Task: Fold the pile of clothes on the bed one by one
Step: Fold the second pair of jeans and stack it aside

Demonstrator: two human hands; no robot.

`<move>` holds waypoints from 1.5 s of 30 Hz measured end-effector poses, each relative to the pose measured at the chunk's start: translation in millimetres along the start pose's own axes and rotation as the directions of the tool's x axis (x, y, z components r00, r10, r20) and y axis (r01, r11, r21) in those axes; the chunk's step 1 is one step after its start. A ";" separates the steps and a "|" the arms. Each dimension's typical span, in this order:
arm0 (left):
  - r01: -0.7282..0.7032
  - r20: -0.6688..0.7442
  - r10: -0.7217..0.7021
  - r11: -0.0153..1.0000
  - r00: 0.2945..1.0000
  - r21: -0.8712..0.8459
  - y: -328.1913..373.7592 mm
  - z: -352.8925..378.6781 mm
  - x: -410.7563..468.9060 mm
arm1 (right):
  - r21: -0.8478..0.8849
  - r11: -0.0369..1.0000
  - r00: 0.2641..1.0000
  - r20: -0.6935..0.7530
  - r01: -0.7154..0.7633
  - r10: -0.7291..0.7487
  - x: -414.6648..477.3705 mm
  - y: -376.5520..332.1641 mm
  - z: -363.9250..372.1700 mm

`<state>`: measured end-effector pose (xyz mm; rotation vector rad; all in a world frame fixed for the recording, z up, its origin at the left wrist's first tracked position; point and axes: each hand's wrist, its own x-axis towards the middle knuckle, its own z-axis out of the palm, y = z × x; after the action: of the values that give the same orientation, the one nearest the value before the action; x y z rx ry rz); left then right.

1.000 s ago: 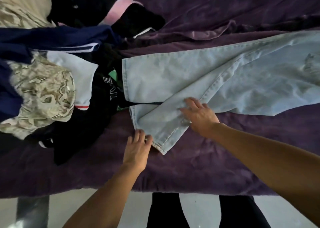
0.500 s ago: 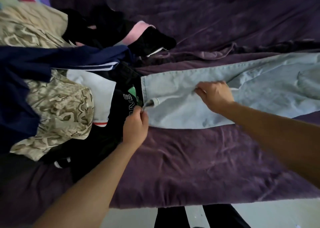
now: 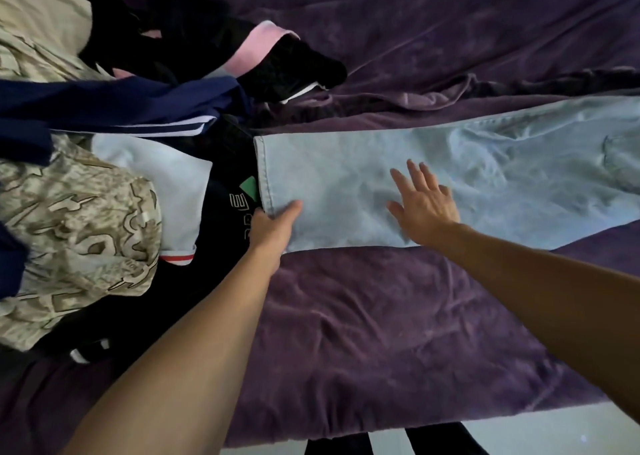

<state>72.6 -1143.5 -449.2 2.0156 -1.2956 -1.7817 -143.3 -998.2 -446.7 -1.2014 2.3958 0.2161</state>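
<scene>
Head cam: I've got the light-blue jeans (image 3: 450, 177) laid flat across the purple bedspread (image 3: 381, 333), legs stacked, hem just beside the clothes pile (image 3: 104, 177). My left hand (image 3: 273, 228) pinches the hem corner; right hand (image 3: 424, 209) is open, palm flat on the denim. To do it well, I'd smooth w/ the right toward the waist and keep the hems aligned.

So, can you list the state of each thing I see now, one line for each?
jeans: laid flat on the bed, legs stacked.
left hand: pinching the hem corner of the jeans.
right hand: open, palm down on the jeans.
pile of clothes: unfolded, heaped beside the hem.
bed cover: wrinkled.
</scene>
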 end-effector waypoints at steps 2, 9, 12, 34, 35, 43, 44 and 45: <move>-0.010 0.004 0.010 0.998 1.000 -0.063 -7.7 1.7 6.6 | -0.022 1.000 0.997 0.079 -0.006 0.008 14.4 4.7 19.4; -0.237 0.002 0.243 0.946 0.970 0.221 4.1 2.7 -6.0 | 0.043 0.999 0.949 0.315 0.003 -0.017 37.6 14.8 35.0; -0.351 0.059 0.346 0.913 0.936 0.208 43.4 18.0 -41.5 | 0.228 0.971 0.977 0.214 -0.073 0.023 25.0 42.3 9.9; -0.387 0.317 0.224 0.487 0.922 0.783 18.6 404.5 -166.0 | 0.563 0.690 0.817 -0.045 -0.455 0.575 -93.5 493.8 -39.7; -0.417 0.331 0.263 0.425 0.906 0.803 13.9 411.7 -169.4 | 0.572 0.678 0.779 -0.106 -0.460 0.618 -88.9 513.2 -48.3; -0.425 0.429 0.001 0.145 0.903 0.894 -22.3 434.5 -165.5 | 0.479 0.541 0.661 0.120 -0.692 0.740 -17.2 600.6 -69.1; -0.431 0.436 -0.008 0.134 0.900 0.892 -26.8 433.9 -163.1 | 0.457 0.556 0.673 0.138 -0.694 0.727 -11.6 604.2 -65.2; -0.438 0.443 -0.014 0.126 0.896 0.890 -29.5 433.2 -161.0 | 0.446 0.562 0.678 0.151 -0.696 0.720 -7.4 607.6 -63.2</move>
<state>-275.8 -839.1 -470.7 1.5654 -3.3911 -1.0952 -640.5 -644.0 -423.4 0.0421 2.6286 -0.1666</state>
